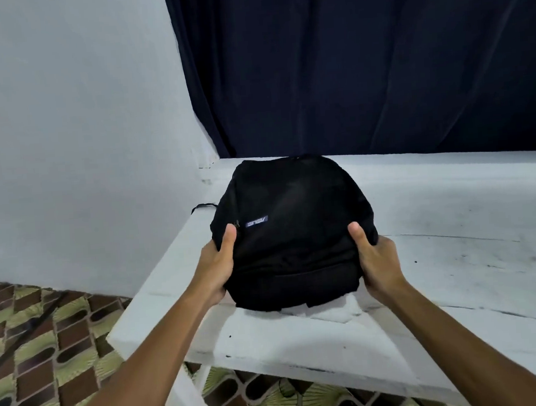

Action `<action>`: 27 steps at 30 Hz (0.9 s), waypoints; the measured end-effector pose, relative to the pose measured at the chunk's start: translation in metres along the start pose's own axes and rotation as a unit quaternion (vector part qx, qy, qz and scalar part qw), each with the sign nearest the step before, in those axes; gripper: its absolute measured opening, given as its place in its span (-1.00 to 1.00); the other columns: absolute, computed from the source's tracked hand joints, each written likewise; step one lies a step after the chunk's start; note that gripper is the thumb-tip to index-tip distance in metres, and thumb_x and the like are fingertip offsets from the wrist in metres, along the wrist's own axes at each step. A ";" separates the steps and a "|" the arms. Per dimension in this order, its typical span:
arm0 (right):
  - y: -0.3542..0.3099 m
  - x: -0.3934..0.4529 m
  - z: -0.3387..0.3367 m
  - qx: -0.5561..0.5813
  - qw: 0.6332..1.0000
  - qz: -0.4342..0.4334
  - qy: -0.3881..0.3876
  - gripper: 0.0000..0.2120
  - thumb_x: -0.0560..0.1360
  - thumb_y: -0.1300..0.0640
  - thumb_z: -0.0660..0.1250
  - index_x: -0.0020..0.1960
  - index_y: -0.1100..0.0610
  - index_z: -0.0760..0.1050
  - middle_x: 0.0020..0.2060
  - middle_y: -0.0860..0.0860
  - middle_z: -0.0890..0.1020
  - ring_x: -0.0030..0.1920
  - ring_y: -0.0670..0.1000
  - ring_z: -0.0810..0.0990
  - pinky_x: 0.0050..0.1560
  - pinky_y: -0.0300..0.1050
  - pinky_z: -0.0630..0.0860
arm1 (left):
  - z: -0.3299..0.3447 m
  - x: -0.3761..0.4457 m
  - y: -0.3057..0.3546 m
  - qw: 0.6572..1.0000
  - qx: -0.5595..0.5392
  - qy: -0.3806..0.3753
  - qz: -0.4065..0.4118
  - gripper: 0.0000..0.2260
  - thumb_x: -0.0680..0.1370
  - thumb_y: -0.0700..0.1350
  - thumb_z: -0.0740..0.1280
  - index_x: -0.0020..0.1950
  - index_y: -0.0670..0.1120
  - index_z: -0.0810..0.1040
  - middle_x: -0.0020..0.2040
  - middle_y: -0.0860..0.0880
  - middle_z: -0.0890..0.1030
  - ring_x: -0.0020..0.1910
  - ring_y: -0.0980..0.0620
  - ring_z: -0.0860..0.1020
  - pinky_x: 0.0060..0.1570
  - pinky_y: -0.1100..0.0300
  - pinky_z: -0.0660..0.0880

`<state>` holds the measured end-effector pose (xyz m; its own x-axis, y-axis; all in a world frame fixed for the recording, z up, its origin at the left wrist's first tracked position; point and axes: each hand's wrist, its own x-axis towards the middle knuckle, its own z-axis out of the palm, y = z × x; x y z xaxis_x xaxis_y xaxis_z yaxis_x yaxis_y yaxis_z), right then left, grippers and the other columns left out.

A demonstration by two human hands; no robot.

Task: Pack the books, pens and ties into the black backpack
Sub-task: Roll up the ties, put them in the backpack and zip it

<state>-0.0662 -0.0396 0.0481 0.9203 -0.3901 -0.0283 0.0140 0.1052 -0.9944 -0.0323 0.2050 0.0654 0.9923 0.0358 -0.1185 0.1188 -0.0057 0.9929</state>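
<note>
On the white table (436, 222), near its left end, lies the black backpack (294, 232), flat and seemingly closed, its front panel up. A small label (256, 221) on that panel reads upside down from the head view, and a zip pull shows just left of it. A thin strap (202, 206) pokes out past the bag's far left side, over the table edge.

Both hands grip the bag by its near sides. The left hand (219, 266) clasps the left flank, thumb laid on top of the fabric close to the label, the other fingers hidden round the side. The right hand (377, 260) holds the right flank the same way, thumb pressed on top, fingers curled out of sight beneath. Both bare forearms reach in from the bottom of the view.

Behind the table hangs a dark blue curtain (361, 63); to its left stands a pale wall (70, 121). Patterned brown and green floor tiles (32, 346) show below and left of the table. No books, pens or ties show.
</note>
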 end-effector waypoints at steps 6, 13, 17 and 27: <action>-0.090 0.011 0.001 0.073 0.995 -0.064 -0.026 -0.14 0.21 -0.34 0.39 0.05 0.46 0.50 -0.09 0.30 0.62 -0.09 0.11 0.64 -0.01 0.02 0.60 | 0.003 -0.008 0.086 0.995 -0.077 -0.052 0.021 -0.26 0.24 0.46 0.11 0.15 -0.01 0.61 0.07 -0.04 0.70 0.05 0.00 0.67 -0.07 0.14 0.57; -0.164 0.051 0.003 0.069 0.997 -0.032 -0.020 -0.23 0.27 -0.44 0.39 -0.08 0.32 0.54 -0.31 0.08 0.45 -0.31 0.08 0.45 -0.16 -0.04 0.55 | 0.022 0.016 0.159 0.975 -0.177 -0.132 -0.001 -0.16 0.37 0.53 0.04 0.20 -0.14 0.60 0.03 -0.12 0.71 -0.02 -0.03 0.70 -0.14 0.13 0.65; -0.191 0.094 0.017 0.108 0.994 -0.013 0.001 -0.50 0.41 -0.30 0.37 -0.34 0.11 0.36 -0.53 -0.07 0.39 -0.54 -0.09 0.34 -0.43 -0.21 0.40 | 0.039 0.062 0.193 0.961 -0.229 -0.157 -0.019 -0.18 0.44 0.52 0.04 0.29 -0.12 0.56 0.16 -0.15 0.66 0.07 -0.07 0.67 -0.27 0.09 0.65; -0.203 0.202 0.042 0.020 0.999 0.030 -0.027 -0.51 0.44 -0.27 0.37 -0.10 0.19 0.45 -0.35 0.04 0.53 -0.51 -0.09 0.47 -0.57 -0.28 0.42 | 0.055 0.163 0.209 0.975 -0.199 -0.073 -0.064 -0.16 0.42 0.52 0.13 0.31 -0.16 0.53 0.17 -0.19 0.64 0.06 -0.12 0.64 -0.23 0.01 0.61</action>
<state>0.1336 -0.1010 0.2483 0.9400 -0.3314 -0.0812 -0.0278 0.1630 -0.9862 0.1559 0.1543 0.2528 0.9682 -0.1327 -0.2122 0.2475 0.3792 0.8916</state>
